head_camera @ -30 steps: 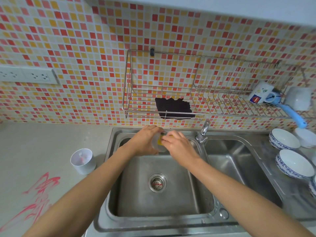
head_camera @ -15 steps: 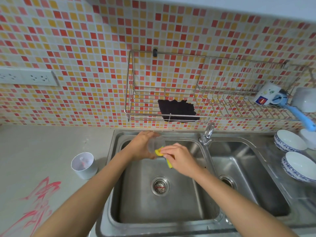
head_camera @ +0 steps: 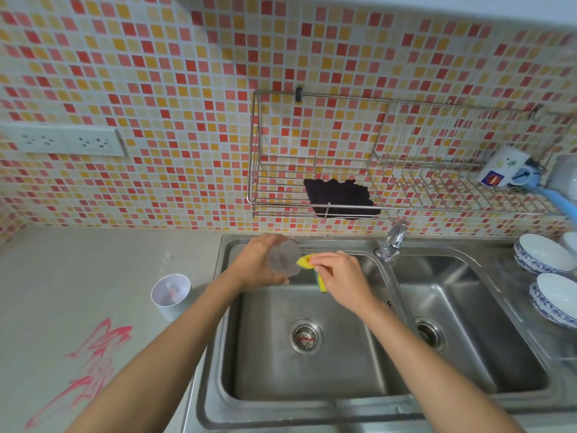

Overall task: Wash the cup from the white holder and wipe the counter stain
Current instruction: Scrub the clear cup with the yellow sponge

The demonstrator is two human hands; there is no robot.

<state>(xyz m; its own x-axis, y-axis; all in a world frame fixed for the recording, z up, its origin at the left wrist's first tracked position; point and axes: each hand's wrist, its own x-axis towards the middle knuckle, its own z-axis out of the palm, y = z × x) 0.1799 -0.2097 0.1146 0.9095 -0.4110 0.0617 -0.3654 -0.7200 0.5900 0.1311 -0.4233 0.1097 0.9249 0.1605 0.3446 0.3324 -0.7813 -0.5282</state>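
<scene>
Sponge [head_camera: 304, 262] now out of the cup [head_camera: 284, 256], pinched in right hand [head_camera: 342, 275]; left hand [head_camera: 256, 260] grips cup, which may slip, wet, into the sink [head_camera: 312, 370]

no readable text, mug [head_camera: 502, 167] on the wall rack [head_camera: 406, 170] bears an illegible logo

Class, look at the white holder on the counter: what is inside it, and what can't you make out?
The white holder stands open-topped, with no cup in it. Small pale and reddish marks or bits show at its bottom; what they are is too small to tell. Its near inner wall is hidden.
</scene>
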